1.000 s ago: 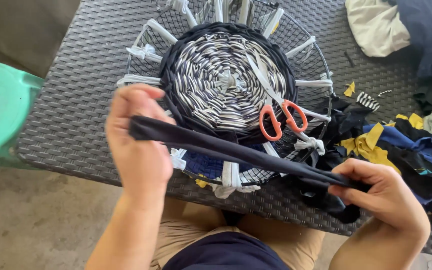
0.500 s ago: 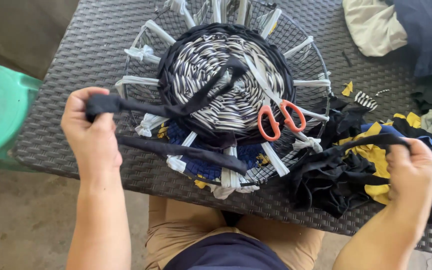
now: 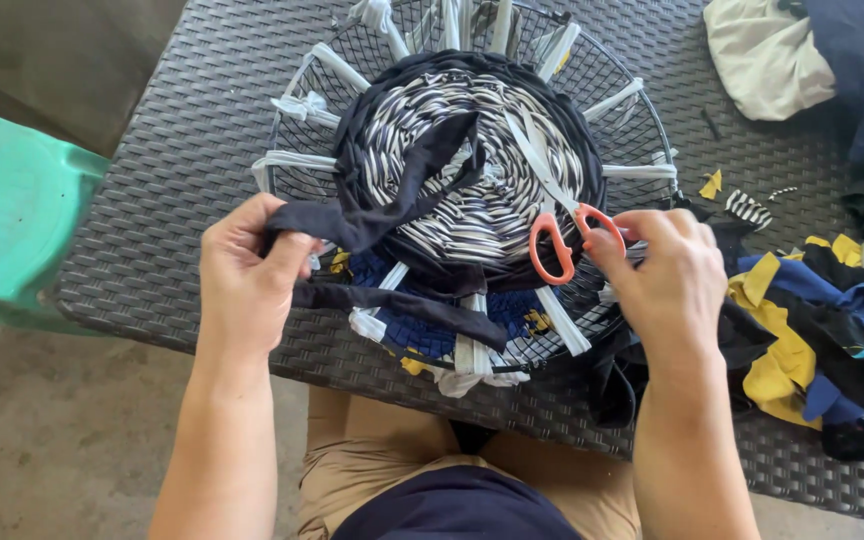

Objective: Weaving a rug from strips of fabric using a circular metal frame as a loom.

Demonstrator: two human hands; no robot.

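Observation:
My left hand pinches a dark navy cloth strip at the left rim of a round wire frame; one end drapes over the woven centre, the other runs below toward the front. A round rag mat of striped black-and-white cloth with a dark border fills the frame, and white strips radiate out to the rim. My right hand rests at the frame's right side with its fingers on the orange-handled scissors that lie on the mat.
The frame lies on a dark woven-pattern table. A heap of yellow, blue and black cloth scraps sits at the right, a pale cloth at the back right. A green plastic seat stands left of the table.
My right hand has let go of the dark strip and moved left onto the scissors. My left hand has shifted right, and the strip now lies slack over the mat.

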